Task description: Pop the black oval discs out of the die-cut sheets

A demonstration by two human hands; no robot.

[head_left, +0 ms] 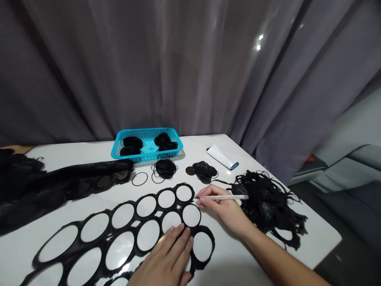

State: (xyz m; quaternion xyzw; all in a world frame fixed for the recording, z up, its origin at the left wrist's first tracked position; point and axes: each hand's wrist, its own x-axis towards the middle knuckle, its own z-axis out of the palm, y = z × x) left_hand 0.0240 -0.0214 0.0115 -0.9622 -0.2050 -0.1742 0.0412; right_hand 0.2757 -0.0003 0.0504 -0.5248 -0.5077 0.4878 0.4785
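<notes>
A black, thin sheet with rows of large round holes lies spread over the white table. My left hand rests flat on its near part, fingers stretched out, covering some holes. Between the fingers of my right hand is a slim white pen-like tool, its dark tip pointing left at the sheet's far right corner. Whether that tip touches the sheet I cannot tell. A single thin black ring lies beyond the sheet, beside a tangled bundle of black rings.
A blue basket holding black ring bundles stands at the back. Dark thin discs and a white packet lie right of it. Black scraps are heaped at the right edge. More black sheet stretches along the left; a grey curtain hangs behind.
</notes>
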